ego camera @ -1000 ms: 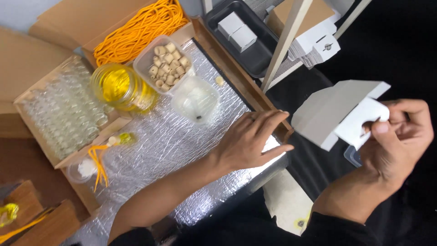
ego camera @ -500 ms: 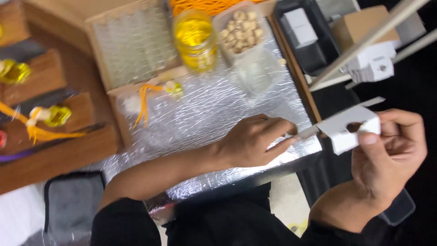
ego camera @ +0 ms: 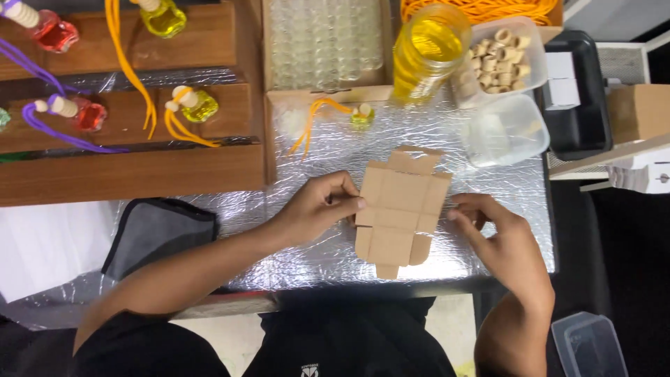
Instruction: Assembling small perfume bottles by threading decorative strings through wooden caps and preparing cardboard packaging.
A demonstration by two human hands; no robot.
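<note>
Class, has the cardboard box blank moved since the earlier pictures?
Yes. The box blank, earlier held up beyond the foil mat's right edge, now lies flat on the foil mat.

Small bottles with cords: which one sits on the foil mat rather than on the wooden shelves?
The yellow bottle with the orange cord, lying on the foil mat just above the flat cardboard box blank. The red and other yellow ones rest on the wooden shelves.

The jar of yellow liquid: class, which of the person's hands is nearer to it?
Right. The right hand lies below the jar of yellow liquid, at the flat cardboard box blank's right edge; the left hand holds its left edge, farther away.
</note>
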